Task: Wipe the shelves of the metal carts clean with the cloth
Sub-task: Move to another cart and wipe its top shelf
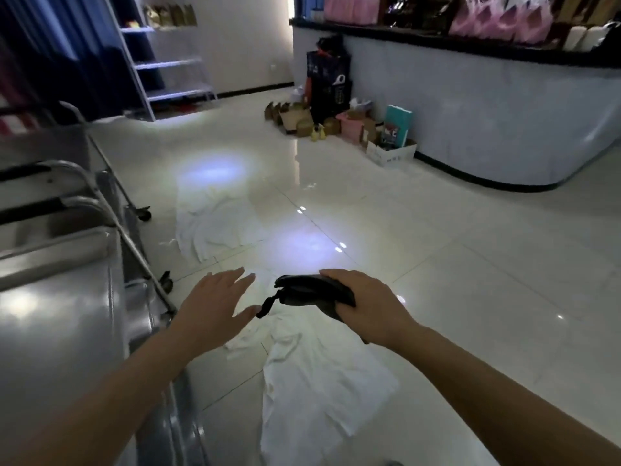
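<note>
Right hand (366, 302) clamps the dark cloth (312, 290) while left hand (215, 304) hovers spread and empty; white sheets (322, 375) underfoot could cause slipping beside the metal cart (60, 297).

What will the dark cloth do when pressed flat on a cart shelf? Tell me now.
Probably floppy: the dark cloth sags in folds from the right hand, one corner dangling near the open left hand. Likely light, since one hand holds it. It should flatten and slide easily on the glossy metal cart shelf.
</note>
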Demonstrator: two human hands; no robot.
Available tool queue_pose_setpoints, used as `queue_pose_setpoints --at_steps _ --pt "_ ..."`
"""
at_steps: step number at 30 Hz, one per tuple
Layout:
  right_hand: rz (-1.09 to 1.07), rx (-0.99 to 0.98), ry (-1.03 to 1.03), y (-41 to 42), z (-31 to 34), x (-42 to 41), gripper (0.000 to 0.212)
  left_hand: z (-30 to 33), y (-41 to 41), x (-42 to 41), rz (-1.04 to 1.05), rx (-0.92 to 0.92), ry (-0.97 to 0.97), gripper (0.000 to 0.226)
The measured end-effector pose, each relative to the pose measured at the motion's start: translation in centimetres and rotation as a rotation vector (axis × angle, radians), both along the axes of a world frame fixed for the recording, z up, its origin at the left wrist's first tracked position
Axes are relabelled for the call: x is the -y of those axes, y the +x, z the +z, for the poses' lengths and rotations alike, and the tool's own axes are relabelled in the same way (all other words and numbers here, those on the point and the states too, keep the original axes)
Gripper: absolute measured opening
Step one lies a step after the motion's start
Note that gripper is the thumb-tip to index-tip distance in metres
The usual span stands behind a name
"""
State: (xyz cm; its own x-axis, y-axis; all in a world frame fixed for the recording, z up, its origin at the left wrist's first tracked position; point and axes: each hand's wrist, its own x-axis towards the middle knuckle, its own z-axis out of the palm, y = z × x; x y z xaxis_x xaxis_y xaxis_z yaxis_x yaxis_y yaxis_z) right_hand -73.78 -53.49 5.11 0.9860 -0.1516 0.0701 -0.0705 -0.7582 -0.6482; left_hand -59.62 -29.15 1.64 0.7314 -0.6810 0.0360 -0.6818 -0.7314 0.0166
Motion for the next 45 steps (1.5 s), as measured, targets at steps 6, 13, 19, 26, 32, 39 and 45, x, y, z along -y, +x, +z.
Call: queue_pose_setpoints --at_steps 6,13,19,26,32,39,45 --pt "0.279 -0.007 0.067 10.2 1.9 5.9 0.041 0.7 2.2 1.1 0.327 -0.054 -0.046 0.064" --pt "0.524 0.011 0.115 19.5 3.1 4.8 0.029 -0.1 0.1 -2.7 0.669 0.022 -0.100 0.060" --pt "0.659 0.001 0.064 28.0 1.2 -0.7 0.011 -1.3 3.7 -7.2 0.895 -0.046 -0.021 0.076" --pt "0.786 0.062 -0.021 38.6 0.0 -7.9 0.006 -3.0 12.1 -12.8 0.999 -0.058 -0.088 0.099" --pt "0.929 0.054 -0.008 45.9 -0.9 -14.3 0.020 -3.5 16.1 -16.3 1.118 -0.066 -0.024 0.101" --pt "1.187 0.014 0.073 52.8 -2.4 -23.0 0.028 -2.2 19.4 -18.7 1.288 -0.053 -0.013 0.066" --pt "1.508 -0.036 0.036 57.9 -3.1 -29.6 0.020 -0.9 20.1 -17.1 1.559 -0.013 -0.059 0.055"
